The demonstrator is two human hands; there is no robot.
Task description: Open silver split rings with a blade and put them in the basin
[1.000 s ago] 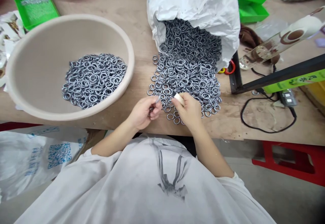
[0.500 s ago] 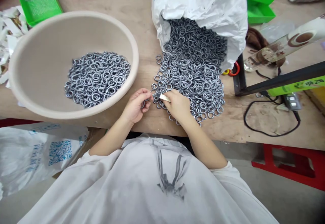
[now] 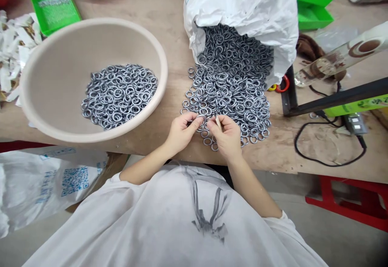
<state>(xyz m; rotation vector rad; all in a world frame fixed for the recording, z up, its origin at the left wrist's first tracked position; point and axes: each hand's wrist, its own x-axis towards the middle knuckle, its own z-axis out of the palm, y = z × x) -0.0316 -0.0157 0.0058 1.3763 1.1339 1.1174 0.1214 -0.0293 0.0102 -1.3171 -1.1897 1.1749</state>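
My left hand is closed, with a grey metal ring pinched between thumb and fingers. Beside it, my right hand grips a small flat tool with a pale handle; fingers cover most of it, and its tip is hard to see. Both hands sit close together at the front edge of a pile of grey rings. That pile spills from the mouth of a white sack. To the left, a large beige basin contains many similar rings.
A green tray and white scraps lie beyond the basin. On the right are a black metal frame, a cable, a clear bottle and red-handled scissors. A red stool stands below the table edge.
Both hands have shifted right along the front of the pile. The pale tool in my right hand has turned from pointing left to pointing away from me. The view has shifted slightly.
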